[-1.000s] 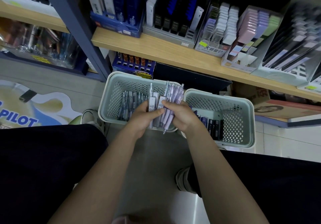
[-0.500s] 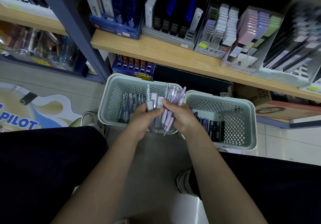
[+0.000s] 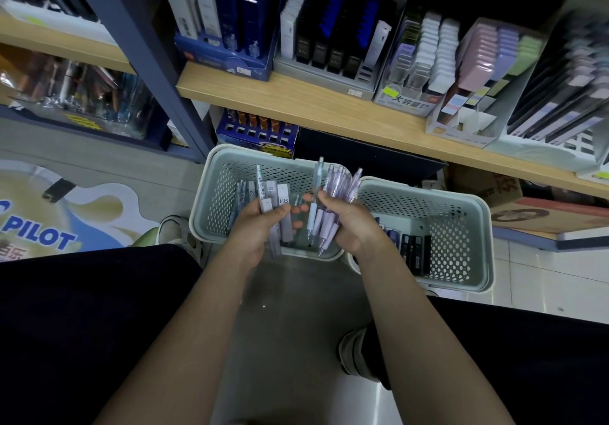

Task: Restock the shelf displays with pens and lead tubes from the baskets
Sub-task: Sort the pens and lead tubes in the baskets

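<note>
My left hand (image 3: 255, 226) grips several flat grey lead tubes (image 3: 284, 212) marked HB, fanned out above the left basket (image 3: 211, 200). My right hand (image 3: 351, 223) holds a bunch of pale purple pens (image 3: 341, 184) with one light blue pen (image 3: 314, 193) at its left side, tips pointing down. Both hands sit close together over the gap between the two grey perforated baskets. More lead tubes (image 3: 244, 192) lie in the left basket. Dark tubes and pens (image 3: 412, 250) lie in the right basket (image 3: 474, 223).
A wooden shelf (image 3: 313, 101) runs above the baskets and carries several display boxes of pens, refills and pastel sticky notes (image 3: 491, 58). A blue upright post (image 3: 148, 61) stands at left. My dark-trousered knees frame the floor, where a Pilot sign (image 3: 43, 233) lies.
The hands have drawn slightly apart. The lead tubes in my left hand have fanned out and shifted left, and the light blue pen now stands out from the purple bunch.
</note>
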Demonstrator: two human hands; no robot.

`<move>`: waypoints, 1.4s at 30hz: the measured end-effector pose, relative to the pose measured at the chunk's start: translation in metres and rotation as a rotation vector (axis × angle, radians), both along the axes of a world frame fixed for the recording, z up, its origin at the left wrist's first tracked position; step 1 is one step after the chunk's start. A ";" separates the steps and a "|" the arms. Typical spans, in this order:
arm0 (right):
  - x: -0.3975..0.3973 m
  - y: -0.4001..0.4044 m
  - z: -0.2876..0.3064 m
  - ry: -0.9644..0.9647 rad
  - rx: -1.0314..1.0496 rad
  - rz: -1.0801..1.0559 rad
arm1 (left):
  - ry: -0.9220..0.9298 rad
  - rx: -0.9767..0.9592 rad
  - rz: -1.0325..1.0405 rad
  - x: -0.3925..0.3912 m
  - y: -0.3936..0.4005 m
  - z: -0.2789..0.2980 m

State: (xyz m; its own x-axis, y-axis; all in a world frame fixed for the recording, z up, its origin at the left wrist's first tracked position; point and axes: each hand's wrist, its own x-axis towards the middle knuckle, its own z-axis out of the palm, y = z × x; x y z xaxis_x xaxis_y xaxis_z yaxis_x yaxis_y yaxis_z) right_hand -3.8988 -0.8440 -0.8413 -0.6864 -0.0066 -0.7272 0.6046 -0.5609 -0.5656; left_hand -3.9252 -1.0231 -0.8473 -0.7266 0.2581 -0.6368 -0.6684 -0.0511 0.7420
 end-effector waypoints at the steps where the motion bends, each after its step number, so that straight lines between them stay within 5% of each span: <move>1: -0.001 -0.001 -0.003 0.002 -0.019 -0.008 | -0.011 0.000 0.011 -0.001 -0.002 -0.001; 14: -0.031 -0.020 -0.051 -0.255 0.235 0.115 | -0.045 -0.024 0.053 -0.004 -0.022 -0.021; 33: -0.025 -0.034 -0.077 -0.230 0.347 0.157 | -0.022 -0.046 0.069 -0.002 -0.035 -0.030; 42: -0.024 -0.036 -0.062 -0.076 0.293 0.219 | -0.059 -0.037 0.055 -0.004 -0.032 -0.027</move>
